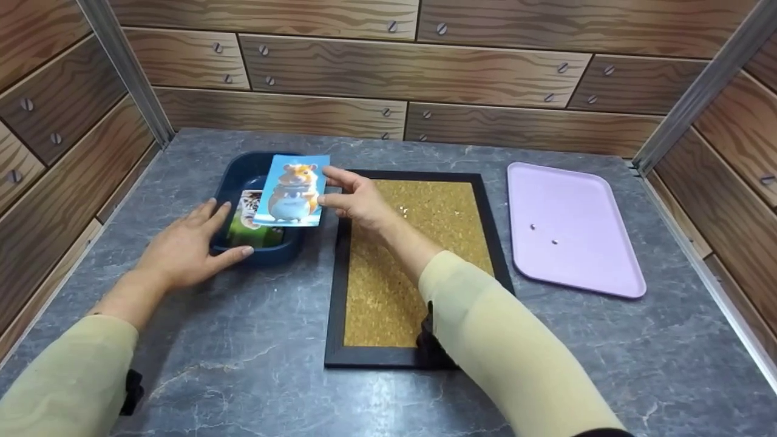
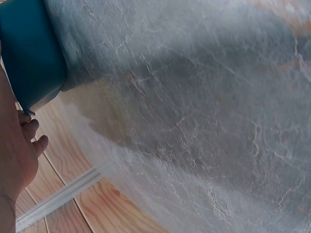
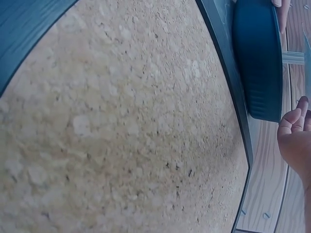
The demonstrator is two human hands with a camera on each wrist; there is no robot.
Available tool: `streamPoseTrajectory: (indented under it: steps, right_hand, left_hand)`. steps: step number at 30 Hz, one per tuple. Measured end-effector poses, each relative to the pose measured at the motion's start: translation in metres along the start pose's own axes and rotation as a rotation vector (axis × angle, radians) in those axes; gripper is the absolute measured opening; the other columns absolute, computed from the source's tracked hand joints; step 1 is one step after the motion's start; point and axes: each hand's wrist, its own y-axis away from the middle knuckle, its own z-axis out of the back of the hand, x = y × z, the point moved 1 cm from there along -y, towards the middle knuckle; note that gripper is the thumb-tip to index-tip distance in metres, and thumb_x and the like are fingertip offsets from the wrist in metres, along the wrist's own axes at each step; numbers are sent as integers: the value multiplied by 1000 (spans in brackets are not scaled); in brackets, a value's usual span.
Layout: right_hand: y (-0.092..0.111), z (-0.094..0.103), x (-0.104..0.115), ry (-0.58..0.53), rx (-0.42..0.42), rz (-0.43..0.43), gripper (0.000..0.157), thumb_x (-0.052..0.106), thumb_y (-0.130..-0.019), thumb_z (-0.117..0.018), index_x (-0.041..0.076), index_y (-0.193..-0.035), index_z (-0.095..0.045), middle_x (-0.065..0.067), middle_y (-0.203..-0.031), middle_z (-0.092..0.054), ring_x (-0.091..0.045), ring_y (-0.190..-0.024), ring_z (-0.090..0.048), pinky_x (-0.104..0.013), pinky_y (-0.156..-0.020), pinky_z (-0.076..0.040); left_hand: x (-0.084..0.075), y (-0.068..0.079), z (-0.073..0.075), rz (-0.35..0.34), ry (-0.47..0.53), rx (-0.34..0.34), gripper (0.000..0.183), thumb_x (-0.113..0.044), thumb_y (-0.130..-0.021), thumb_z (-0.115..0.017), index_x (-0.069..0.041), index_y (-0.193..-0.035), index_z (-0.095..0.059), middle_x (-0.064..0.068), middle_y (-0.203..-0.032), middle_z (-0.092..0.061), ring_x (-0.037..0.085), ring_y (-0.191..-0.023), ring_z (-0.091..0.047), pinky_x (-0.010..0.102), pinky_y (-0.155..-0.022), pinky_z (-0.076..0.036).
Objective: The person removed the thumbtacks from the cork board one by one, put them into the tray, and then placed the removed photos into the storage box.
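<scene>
My right hand [image 1: 364, 203] pinches the right edge of a blue picture card [image 1: 294, 191] with a cartoon hamster on it. The card is held above a dark blue plastic bin [image 1: 273, 255], overlapping its right part in the head view. Inside the bin lies another card [image 1: 246, 227] with a green and white picture, partly hidden under the hamster card. My left hand [image 1: 185, 243] rests at the bin's left side, fingers and thumb spread along its rim. In the left wrist view, fingertips of the left hand [image 2: 19, 150] show by the bin's [image 2: 36, 53] edge.
A black-framed cork board [image 1: 413, 291] lies in the middle, under my right forearm. On the right, a lilac tray [image 1: 583, 267] bears two small shiny balls [image 1: 555, 242]. Wood-patterned walls [image 1: 413, 67] enclose the grey marbled table [image 1: 243, 376] at the back and sides.
</scene>
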Motion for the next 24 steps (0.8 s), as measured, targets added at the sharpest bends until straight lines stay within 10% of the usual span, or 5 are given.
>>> streamPoseTrajectory:
  steps: [24]
  right_hand:
    - [-5,-14,-13,189,58,-18,68,4,-94,-75,6,-157,-52,-19,-150,-58,-12,-99,-63,-28,-70,-51]
  left_hand:
    - [2,-2,-1,9,-10,4,113,-87,-94,-40,-6,-170,-19,29,-173,-13,57,-153,-22,74,-119,-24]
